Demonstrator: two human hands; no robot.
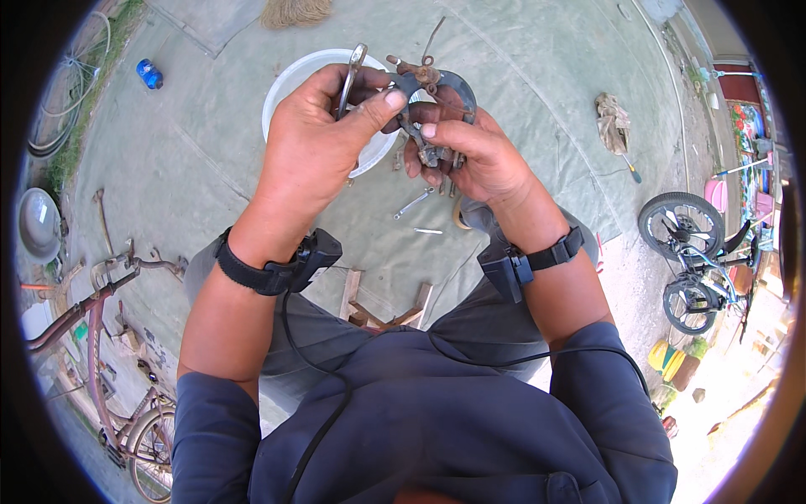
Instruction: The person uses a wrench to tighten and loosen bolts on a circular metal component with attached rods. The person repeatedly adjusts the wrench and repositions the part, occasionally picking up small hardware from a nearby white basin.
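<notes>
In front of me my right hand (470,147) is closed round a dark, curved bicycle brake caliper (458,88) with rusty bolts and a bent wire on it. My left hand (315,126) grips a shiny metal wrench (353,71), which sticks up between its fingers. The left thumb and fingertips also touch the caliper's near side. Fingers of both hands look smeared with dark grease. Behind the left hand, a white basin (277,84) is partly hidden. Below the hands, a combination wrench (413,203) and a thin bright metal piece (427,231) lie on the ground sheet.
A pale green sheet (537,92) covers the ground. A purple bicycle (96,353) is at the left, a small bicycle (693,260) at the right. A wooden stool frame (390,317) shows between my knees. Further off are a blue can (149,74), a broom head (294,12) and a rag (612,122).
</notes>
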